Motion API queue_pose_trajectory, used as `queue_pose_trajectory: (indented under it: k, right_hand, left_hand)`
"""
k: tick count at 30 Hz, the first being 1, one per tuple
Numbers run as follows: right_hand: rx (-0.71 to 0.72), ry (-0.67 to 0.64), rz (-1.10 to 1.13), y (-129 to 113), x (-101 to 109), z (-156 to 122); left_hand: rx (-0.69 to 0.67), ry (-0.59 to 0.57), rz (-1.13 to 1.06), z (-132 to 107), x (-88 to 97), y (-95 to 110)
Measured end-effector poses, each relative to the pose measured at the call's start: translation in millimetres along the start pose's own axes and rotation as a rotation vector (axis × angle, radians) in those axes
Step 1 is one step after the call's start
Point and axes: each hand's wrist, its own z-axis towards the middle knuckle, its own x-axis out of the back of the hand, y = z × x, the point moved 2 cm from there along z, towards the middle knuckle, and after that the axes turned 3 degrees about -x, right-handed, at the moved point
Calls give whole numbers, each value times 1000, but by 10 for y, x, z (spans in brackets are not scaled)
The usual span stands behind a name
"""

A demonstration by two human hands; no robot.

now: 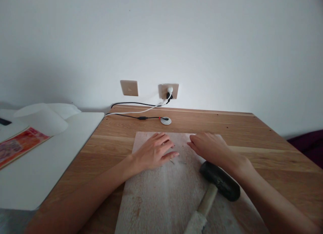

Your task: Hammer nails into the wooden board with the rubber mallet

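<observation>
A pale, worn wooden board (161,200) lies on the wooden table. Over its upper left part is my left hand (157,150), palm down, with thumb and fingers apart and nothing seen in it. Just below the thumb tip a small nail (172,162) stands at a slant, and another thin nail (182,162) lies to its right. My right hand (208,143) rests at the board's upper right with its fingers curled in; whatever they may hold is hidden. Beneath my right forearm lies a mallet with a black head (223,182) and a light handle (208,198), touched by neither hand's fingers.
White and black cables (131,112) run along the table's back edge to a wall socket (174,89) and a round cable grommet (166,121). To the left stands a white table (68,150) with a red printed sheet (25,141) and white paper (50,118).
</observation>
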Motion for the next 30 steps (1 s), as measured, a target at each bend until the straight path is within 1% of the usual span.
queue_pose_trajectory:
  k: [3, 6, 8, 10, 13, 15, 16, 17, 20, 22, 25, 30]
  right_hand:
    - [14, -4, 11, 31, -44, -7]
    - [32, 6, 63, 64, -40, -23]
    - [53, 15, 125, 68, 28, -58]
    - [101, 14, 213, 55, 141, -123]
    - [252, -31, 385, 26, 299, -253]
    - [307, -56, 473, 51, 321, -316]
    - [292, -52, 495, 87, 296, -330]
    - [246, -39, 502, 139, 250, -332]
    - [23, 14, 443, 324, 40, -297]
    - [-65, 16, 374, 396, -84, -267]
    - [-94, 9, 274, 383, -157, -228]
    - [-95, 7, 167, 275, -112, -144]
  left_hand:
    - [86, 12, -68, -14, 9, -46]
    - [120, 24, -92, -24, 1, -80]
    - [124, 41, -96, -27, -3, -87]
    - [125, 53, -94, -29, -5, -86]
    - [121, 52, -80, -34, -4, -82]
    - [112, 41, -77, -37, -1, -80]
    - [106, 35, -78, -37, 2, -79]
    - [102, 30, -80, -37, 6, -77]
    - [91, 20, -93, -29, 17, -67]
    - [87, 19, -98, -23, 22, -59]
    - [132, 45, -112, -22, 23, -72]
    - [364, 190, -208, -55, 24, -210]
